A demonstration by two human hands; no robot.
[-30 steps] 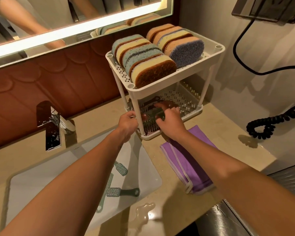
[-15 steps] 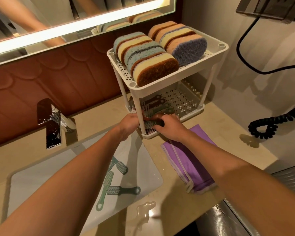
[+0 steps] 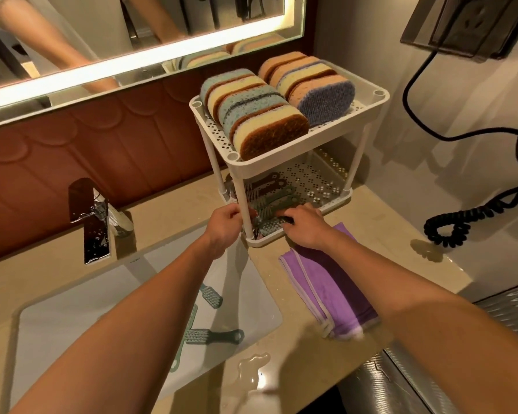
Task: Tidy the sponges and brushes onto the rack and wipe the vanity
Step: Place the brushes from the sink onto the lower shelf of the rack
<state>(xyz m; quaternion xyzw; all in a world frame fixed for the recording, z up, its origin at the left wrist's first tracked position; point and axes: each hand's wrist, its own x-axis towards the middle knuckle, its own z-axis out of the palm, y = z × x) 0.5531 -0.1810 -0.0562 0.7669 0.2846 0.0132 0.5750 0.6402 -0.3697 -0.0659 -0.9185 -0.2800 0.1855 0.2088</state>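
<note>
Right grip: the right hand (image 3: pixel 304 227) is palm down with its fingers curled round the dark handle of the front brush (image 3: pixel 269 227), closed on it.
Left grip: the left hand (image 3: pixel 225 219) has its fingers curled, just beside the front left post of the rack (image 3: pixel 284 150). Whether it pinches anything cannot be told.
Front brush position: it lies at the front edge of the lower shelf (image 3: pixel 326 186), with its bristle head towards the post.
Shelf brushes: at least four shelf brushes (image 3: pixel 274 189) lie side by side behind the front brush. The shadow hides the exact count.
Sponges: the sponges (image 3: pixel 260 115) stand on edge on the upper shelf in two touching rows, four per row as far as can be counted. Their colours are teal, yellow, orange, brown and purple.
Sink brushes: three sink brushes (image 3: pixel 213 336) lie in the white sink (image 3: pixel 57 324), one partly hidden by the left forearm.
Cloth: one folded purple cloth (image 3: pixel 329 288) with a pale edge lies on the tabletop (image 3: pixel 386 222), just in front of the rack.
Water: one puddle (image 3: pixel 251 369) sits on the tabletop near the front edge of the sink.
Faucet: one chrome faucet (image 3: pixel 93 219) stands behind the sink.
Wall: a mirror (image 3: pixel 132 25) with a lit strip, one coiled black cord (image 3: pixel 449 228) and a dark wall unit (image 3: pixel 461 22).
Writing: a small mark on the sink's back rim is too small to read.
</note>
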